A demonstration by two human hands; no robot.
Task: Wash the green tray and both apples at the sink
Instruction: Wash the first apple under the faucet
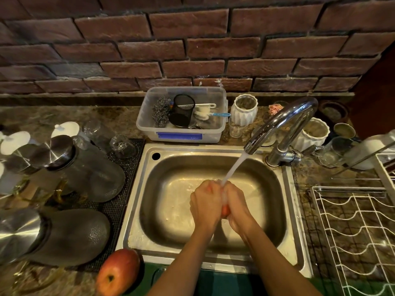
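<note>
We see both hands together over the middle of the steel sink (149, 167), cupped around one apple (224, 211) so that only a sliver of its orange-red skin shows between the palms. Our left hand (204, 205) curls its fingers over the fruit from the left side, and our right hand (236, 207) wraps it from the right, the two hands pressed against each other with the apple gripped between them. Water from the chrome faucet (284, 124) runs down in a slanted stream and lands right where the knuckles of both hands meet. The second apple (117, 272), red and yellow with its stem end facing us, sits on the counter at the near left corner of the sink, touched by neither hand. Beside it, along the near edge in front of the sink and under our forearms, we make out the dark green tray (224, 283), partly hidden by the arms.
</note>
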